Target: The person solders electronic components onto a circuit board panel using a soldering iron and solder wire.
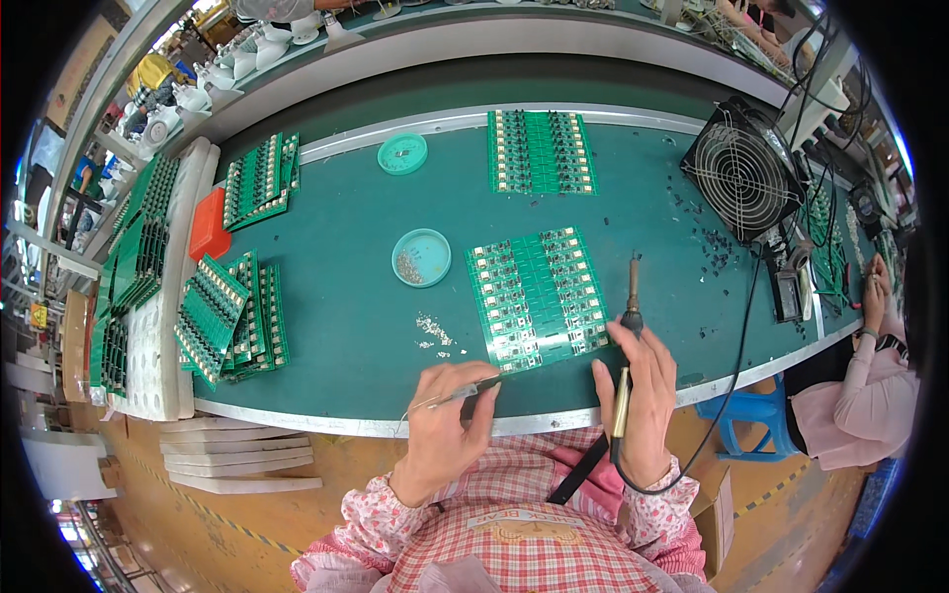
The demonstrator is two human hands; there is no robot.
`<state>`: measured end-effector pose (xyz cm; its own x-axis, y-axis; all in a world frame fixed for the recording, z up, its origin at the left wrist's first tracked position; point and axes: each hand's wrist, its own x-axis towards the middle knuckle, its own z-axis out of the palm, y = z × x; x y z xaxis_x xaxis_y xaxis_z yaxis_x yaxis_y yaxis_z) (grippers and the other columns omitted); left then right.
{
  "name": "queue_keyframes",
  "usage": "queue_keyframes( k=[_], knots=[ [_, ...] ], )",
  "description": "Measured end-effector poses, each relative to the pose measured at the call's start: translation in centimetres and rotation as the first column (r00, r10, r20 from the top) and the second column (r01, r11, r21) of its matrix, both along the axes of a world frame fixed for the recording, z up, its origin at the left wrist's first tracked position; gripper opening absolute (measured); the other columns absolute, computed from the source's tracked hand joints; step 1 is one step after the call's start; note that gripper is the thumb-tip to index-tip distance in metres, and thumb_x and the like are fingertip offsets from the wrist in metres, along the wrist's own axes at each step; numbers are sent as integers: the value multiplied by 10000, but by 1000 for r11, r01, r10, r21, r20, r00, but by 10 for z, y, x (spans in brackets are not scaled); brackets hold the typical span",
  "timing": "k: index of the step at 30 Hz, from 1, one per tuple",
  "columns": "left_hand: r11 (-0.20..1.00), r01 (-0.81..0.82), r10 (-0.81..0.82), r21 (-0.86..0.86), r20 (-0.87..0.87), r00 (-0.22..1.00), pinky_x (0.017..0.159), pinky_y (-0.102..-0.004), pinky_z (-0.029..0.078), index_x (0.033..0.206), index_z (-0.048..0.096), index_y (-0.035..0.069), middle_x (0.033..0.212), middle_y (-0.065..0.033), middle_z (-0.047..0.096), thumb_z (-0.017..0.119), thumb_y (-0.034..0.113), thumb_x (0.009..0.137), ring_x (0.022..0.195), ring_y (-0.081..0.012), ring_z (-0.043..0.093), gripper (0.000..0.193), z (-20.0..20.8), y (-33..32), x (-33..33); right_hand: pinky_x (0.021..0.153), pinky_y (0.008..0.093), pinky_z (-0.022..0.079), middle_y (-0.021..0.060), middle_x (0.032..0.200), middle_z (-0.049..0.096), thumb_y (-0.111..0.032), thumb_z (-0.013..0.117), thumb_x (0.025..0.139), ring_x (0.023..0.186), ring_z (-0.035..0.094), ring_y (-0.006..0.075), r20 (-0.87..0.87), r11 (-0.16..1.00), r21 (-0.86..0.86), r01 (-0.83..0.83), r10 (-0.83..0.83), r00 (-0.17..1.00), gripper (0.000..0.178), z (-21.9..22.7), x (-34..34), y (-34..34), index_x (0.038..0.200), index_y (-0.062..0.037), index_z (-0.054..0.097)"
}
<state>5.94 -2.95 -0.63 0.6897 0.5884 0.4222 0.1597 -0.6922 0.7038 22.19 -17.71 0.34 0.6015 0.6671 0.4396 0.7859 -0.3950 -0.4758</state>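
Note:
My right hand is closed around a soldering iron, whose brown tip points away from me. A brass-coloured section shows below the fingers, with a black cable trailing from it. Pinched in my left hand is a slim grey metal tool that looks like tweezers; a thin wire-like strand shows beside it. Between and beyond both hands a green circuit board panel lies flat, lined with rows of small white and black parts. The left tool's end is close to the panel's near left corner. The iron's tip is right of the panel, apart from it.
Two teal dishes and a scatter of tiny parts lie left of the panel. Another panel is behind it. Stacked boards and a red box stand left. A fan and a co-worker's hand are at right.

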Motion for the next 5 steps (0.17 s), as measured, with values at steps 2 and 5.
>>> queue_keyframes(
  k=[2, 5],
  knots=[
    [999, -39, 39, 26, 9, 999, 794, -365, 515, 999, 661, 20, 995, -114, 713, 717, -47, 804, 887, -284, 657, 214, 2, 1, -7, 1050, 488, 391, 160, 1168, 656, -75, 755, 800, 1207, 568, 363, 24, 1000, -27, -13, 14, 1000, 518, -2, 1, 8, 1289, -60, 584],
    [995, -82, 85, 55, -46, 995, 829, -367, 522, 1023, 665, 29, 1007, -114, 714, 728, -25, 804, 930, -294, 667, 234, 12, 7, -21, 1108, 533, 346, 157, 1203, 648, -116, 768, 799, 1262, 543, 375, 43, 995, -39, -92, 93, 995, 565, -6, 1, 26, 1323, -72, 562]
  ],
)
